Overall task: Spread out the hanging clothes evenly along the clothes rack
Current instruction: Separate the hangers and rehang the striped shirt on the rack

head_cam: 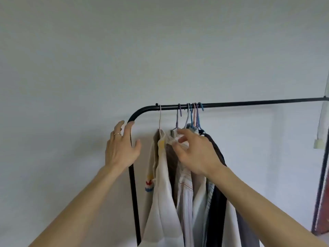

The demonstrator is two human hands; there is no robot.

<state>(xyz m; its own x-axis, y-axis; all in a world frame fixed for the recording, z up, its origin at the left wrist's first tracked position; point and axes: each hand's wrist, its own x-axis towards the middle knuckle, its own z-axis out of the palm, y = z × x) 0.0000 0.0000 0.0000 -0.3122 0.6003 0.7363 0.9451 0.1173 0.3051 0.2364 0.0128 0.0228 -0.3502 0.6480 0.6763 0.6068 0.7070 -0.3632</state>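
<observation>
A black clothes rack has a top bar point(249, 103) running right and a curved left corner. Several garments hang bunched near its left end. A cream top with coloured stripes point(160, 184) hangs apart on a pale hanger point(160, 120). To its right, a striped shirt point(185, 193), a pale blue shirt and a dark garment point(216, 202) crowd together on purple and blue hangers point(192, 116). My left hand point(121, 147) is open with fingers spread, in front of the rack's corner post. My right hand point(194, 152) pinches the collar of the striped shirt.
A plain white wall fills the background. The bar to the right of the hangers is bare up to the rack's right post point(322, 175). A white cord with a small block point(318, 144) hangs at the far right, next to a reddish door edge.
</observation>
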